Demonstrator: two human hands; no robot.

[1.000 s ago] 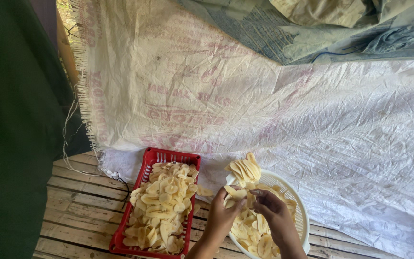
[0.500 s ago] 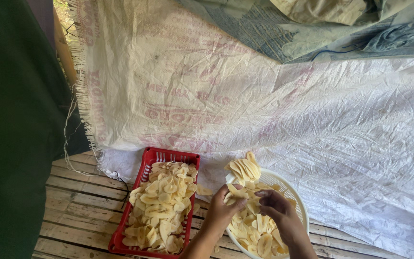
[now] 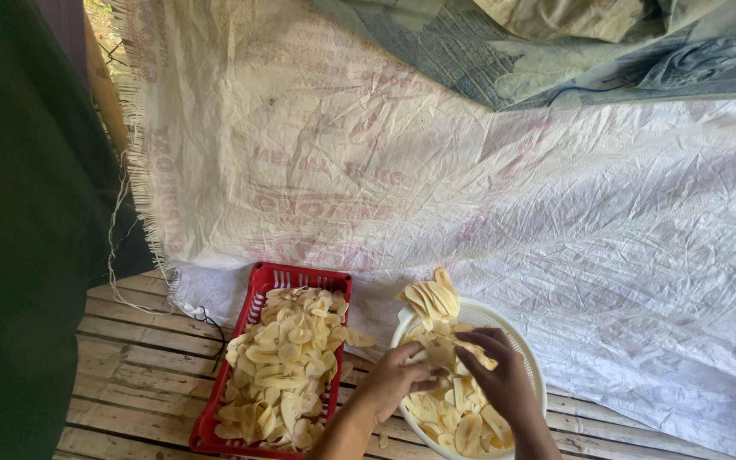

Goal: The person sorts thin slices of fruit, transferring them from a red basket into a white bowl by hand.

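Hands: left grip [image 3: 398, 379], right grip [image 3: 496, 375] clamped on slices [image 3: 453, 417] in white bowl [image 3: 531, 362].

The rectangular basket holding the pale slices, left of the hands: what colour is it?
Red. The basket shows in the head view.

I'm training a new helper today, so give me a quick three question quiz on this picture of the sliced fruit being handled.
1. True or false: both hands are over the red basket.
2. Which container is round? A) the red basket B) the white bowl C) neither
3. Fill in: the basket and bowl rest on a floor of wooden ____.

Key
1. False: the left hand and right hand are both in the white bowl, fingering the pale yellow slices.
2. B
3. Slats
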